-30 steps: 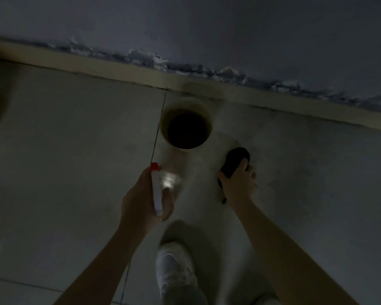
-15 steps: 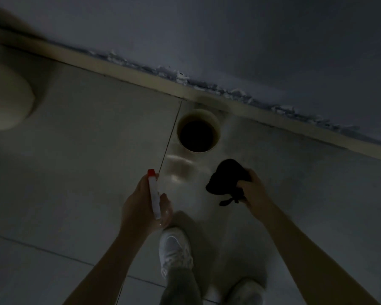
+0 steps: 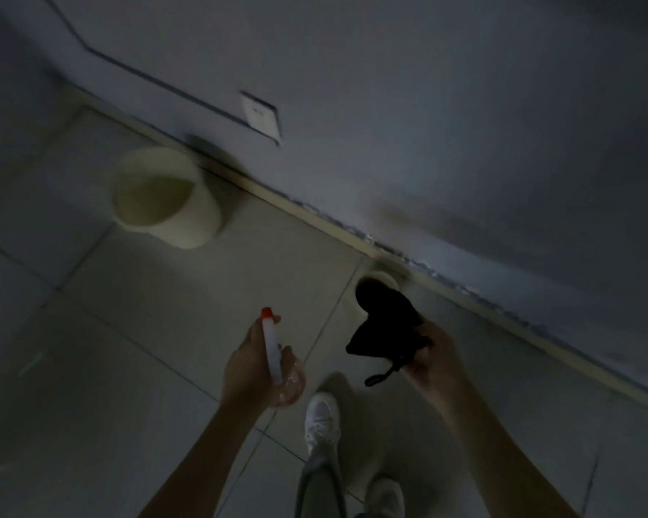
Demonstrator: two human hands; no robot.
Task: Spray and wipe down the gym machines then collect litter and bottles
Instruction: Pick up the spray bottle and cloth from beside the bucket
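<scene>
— What do we have hold of?

— The spray bottle [image 3: 272, 353] is in our left hand [image 3: 244, 372], fingers wrapped round its neck. Our right hand [image 3: 433, 362] pinches the bunched black cloth [image 3: 386, 327]. Both are above the floor [image 3: 109, 368].

— Any machine to wipe?

— None in view. A small cup [image 3: 384, 279] sits at the floor's edge by the wall, partly behind the cloth, and a pale tub [image 3: 169, 198] stands further left.

— So we're on litter?

— We judge so. Both our hands are full, so we'd need to free one before picking up the cup.

Clear glossy plastic: spray bottle [image 3: 272, 353] in left hand [image 3: 246, 372]. Soft matt black cloth [image 3: 384, 330] in right hand [image 3: 433, 362]. Beyond both hands, smooth, faintly shiny floor tiles [image 3: 158, 330], matt cream plastic bucket [image 3: 199, 218].
</scene>
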